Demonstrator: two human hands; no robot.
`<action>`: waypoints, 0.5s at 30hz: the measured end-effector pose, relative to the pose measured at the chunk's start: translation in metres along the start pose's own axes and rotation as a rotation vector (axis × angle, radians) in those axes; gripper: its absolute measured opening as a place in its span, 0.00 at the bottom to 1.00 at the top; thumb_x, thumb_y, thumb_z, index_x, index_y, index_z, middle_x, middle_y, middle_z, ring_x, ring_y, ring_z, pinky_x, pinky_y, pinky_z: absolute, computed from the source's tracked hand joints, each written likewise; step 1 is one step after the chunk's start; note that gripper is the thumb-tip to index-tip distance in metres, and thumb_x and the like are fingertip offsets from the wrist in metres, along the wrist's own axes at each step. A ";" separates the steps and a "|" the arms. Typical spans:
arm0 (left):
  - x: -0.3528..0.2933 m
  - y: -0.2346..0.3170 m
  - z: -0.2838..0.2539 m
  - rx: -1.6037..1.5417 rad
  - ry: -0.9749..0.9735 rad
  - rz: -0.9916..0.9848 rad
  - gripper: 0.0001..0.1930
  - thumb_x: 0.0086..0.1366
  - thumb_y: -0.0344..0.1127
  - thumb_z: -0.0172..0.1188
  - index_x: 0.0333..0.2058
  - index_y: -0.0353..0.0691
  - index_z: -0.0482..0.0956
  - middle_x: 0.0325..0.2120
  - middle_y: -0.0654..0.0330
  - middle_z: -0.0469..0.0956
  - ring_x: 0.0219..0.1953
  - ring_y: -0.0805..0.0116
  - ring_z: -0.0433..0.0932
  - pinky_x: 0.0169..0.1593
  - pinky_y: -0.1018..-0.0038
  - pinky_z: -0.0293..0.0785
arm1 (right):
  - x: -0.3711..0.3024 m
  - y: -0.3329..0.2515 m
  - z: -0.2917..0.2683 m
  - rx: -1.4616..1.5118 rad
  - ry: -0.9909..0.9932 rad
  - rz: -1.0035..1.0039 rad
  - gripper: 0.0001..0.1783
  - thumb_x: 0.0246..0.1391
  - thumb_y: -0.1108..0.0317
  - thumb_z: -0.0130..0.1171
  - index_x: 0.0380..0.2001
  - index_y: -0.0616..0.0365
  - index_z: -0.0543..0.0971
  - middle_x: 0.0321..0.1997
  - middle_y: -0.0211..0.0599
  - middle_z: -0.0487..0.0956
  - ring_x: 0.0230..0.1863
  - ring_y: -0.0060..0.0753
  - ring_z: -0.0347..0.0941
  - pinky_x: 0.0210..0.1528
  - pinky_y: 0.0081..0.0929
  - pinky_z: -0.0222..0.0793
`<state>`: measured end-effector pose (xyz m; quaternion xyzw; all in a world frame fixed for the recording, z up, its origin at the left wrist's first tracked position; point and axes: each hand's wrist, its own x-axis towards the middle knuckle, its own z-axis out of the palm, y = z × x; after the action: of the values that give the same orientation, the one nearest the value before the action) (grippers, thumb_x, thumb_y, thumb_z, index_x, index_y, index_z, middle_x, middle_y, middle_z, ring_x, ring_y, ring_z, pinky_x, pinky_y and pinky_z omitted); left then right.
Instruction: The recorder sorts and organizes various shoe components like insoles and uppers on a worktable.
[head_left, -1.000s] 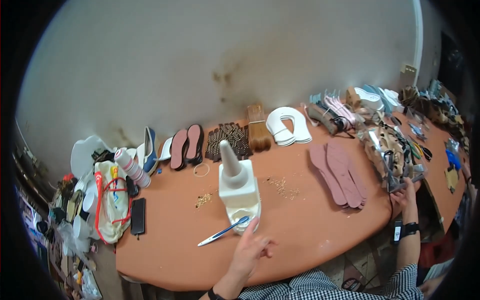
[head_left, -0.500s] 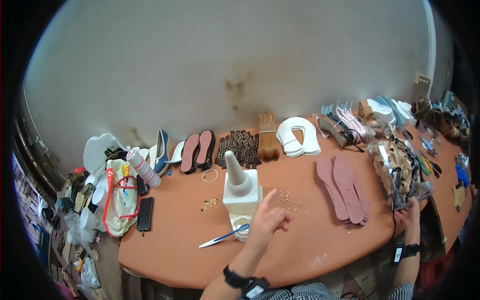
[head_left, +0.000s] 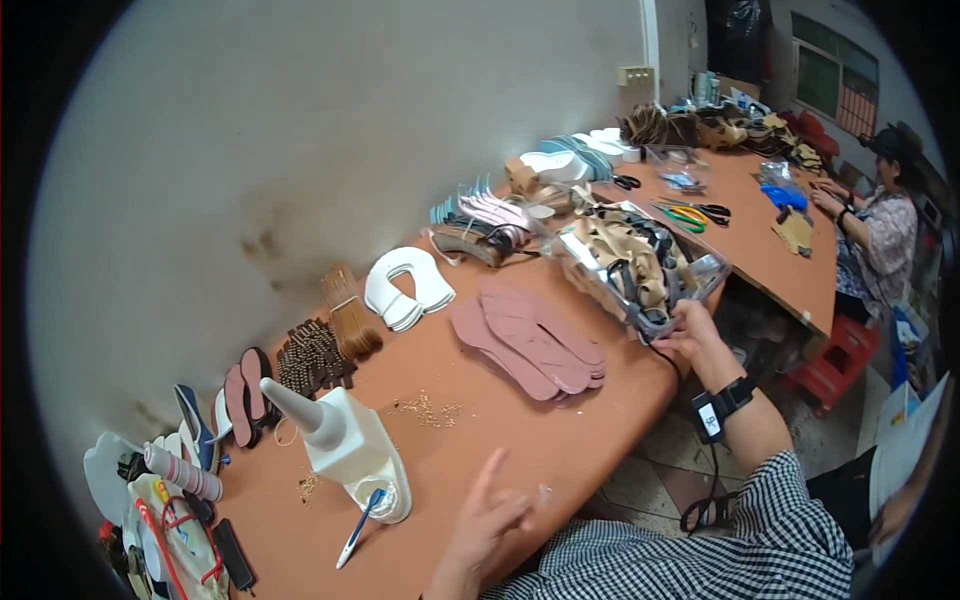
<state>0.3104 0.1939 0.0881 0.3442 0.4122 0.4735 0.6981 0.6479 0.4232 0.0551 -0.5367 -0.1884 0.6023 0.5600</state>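
Observation:
My right hand point(head_left: 692, 334) grips the near corner of a clear plastic box point(head_left: 652, 326). Tan and dark straps point(head_left: 625, 255) fill that box, which rests near the table's edge. My left hand point(head_left: 488, 522) hovers over the front of the table with nothing in it; its index finger points out and the others are loosely bent. Left of it stands a white cone-topped holder point(head_left: 345, 440), with a blue-and-white brush point(head_left: 362, 526) leaning in the cup of white paste point(head_left: 378, 494) at its base. Pink insoles point(head_left: 525, 340) lie stacked between my hands and the wall.
Along the wall are white U-shaped pieces point(head_left: 408, 285), brown strips point(head_left: 350, 312), studded dark straps point(head_left: 312, 357) and pink-and-black soles point(head_left: 245, 395). Small gold bits point(head_left: 430, 408) lie scattered. At a second table point(head_left: 740, 240), with scissors point(head_left: 715, 214) on it, sits another person point(head_left: 880, 225). A red stool point(head_left: 840, 365) stands below.
The view has swung right, bringing the second table and the other person into sight. My left hand is now farther from the white holder. My right hand stays at the plastic box.

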 end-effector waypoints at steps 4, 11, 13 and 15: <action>0.028 -0.008 0.017 -0.013 -0.188 -0.167 0.36 0.58 0.28 0.52 0.61 0.39 0.41 0.30 0.50 0.74 0.24 0.73 0.71 0.30 0.81 0.69 | -0.014 0.009 -0.015 0.113 0.012 -0.029 0.25 0.35 0.67 0.51 0.41 0.61 0.61 0.42 0.49 0.61 0.42 0.60 0.63 0.37 0.61 0.67; -0.012 -0.017 -0.023 -0.096 -0.011 -0.069 0.32 0.61 0.34 0.52 0.59 0.37 0.48 0.31 0.59 0.73 0.26 0.78 0.69 0.31 0.84 0.67 | -0.041 0.023 -0.025 -0.027 -0.214 -0.156 0.23 0.37 0.60 0.53 0.41 0.55 0.68 0.41 0.41 0.71 0.43 0.47 0.68 0.44 0.47 0.66; -0.011 -0.021 -0.027 -0.025 -0.100 -0.074 0.29 0.61 0.31 0.51 0.58 0.37 0.51 0.33 0.57 0.74 0.29 0.77 0.70 0.32 0.83 0.68 | -0.025 0.016 -0.053 0.029 -0.265 -0.139 0.21 0.39 0.61 0.53 0.40 0.54 0.69 0.38 0.38 0.73 0.41 0.44 0.69 0.42 0.41 0.67; -0.007 -0.026 -0.027 -0.052 -0.085 -0.019 0.28 0.61 0.31 0.52 0.57 0.36 0.52 0.33 0.57 0.73 0.30 0.77 0.70 0.32 0.83 0.68 | -0.038 0.009 -0.047 0.162 -0.296 -0.030 0.17 0.40 0.65 0.53 0.37 0.56 0.70 0.35 0.37 0.74 0.37 0.41 0.69 0.44 0.40 0.66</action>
<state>0.2945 0.1819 0.0553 0.3418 0.3729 0.4622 0.7283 0.6761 0.3695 0.0478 -0.3925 -0.2277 0.6796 0.5764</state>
